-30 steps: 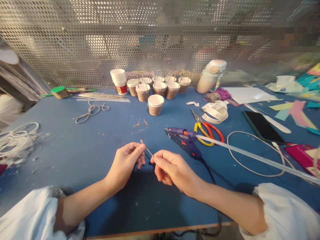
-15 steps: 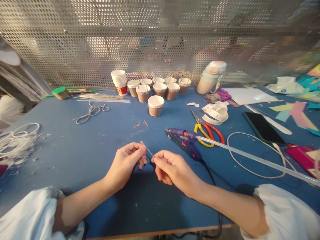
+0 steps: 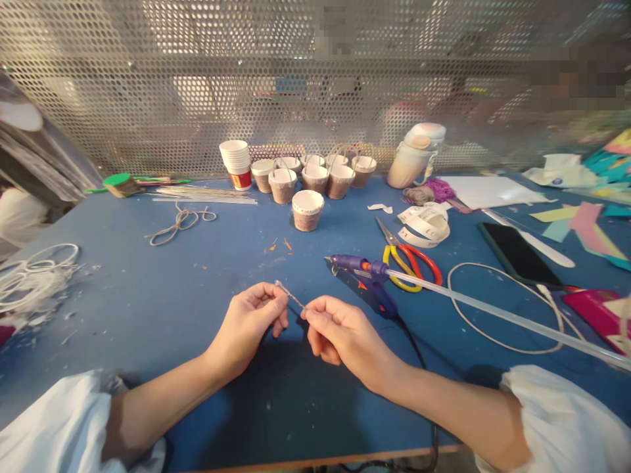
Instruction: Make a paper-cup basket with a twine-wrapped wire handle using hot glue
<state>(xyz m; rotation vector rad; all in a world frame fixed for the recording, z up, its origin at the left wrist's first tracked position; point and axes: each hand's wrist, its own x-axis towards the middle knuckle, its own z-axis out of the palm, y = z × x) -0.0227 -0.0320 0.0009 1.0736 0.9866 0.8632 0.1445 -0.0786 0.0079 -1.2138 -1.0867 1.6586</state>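
A short piece of thin twisted cord (image 3: pixel 293 297) runs between my two hands above the blue table. My left hand (image 3: pixel 255 318) pinches it near its far end, thumb against fingers. The other end is pinched between thumb and forefinger of my right hand (image 3: pixel 340 332). Just beyond the right hand lies a purple glue gun (image 3: pixel 367 272) with a long clear glue stick (image 3: pixel 468 303) in its back. Farther off, a small cup wrapped in brown cord (image 3: pixel 307 211) stands upright with a white rim.
Several wrapped cups (image 3: pixel 315 179) and a stack of paper cups (image 3: pixel 235 164) stand at the back. Scissors (image 3: pixel 404 263), a printed ribbon (image 3: pixel 424 225), a phone (image 3: pixel 517 253) and a cable loop (image 3: pixel 456 315) lie right. Loose cord (image 3: pixel 178 223) and white scraps (image 3: pixel 34 282) lie left.
The cord between my fingers has shifted slightly, and a little more of it shows. Both hands stay nearly in place; my right hand is a touch farther right.
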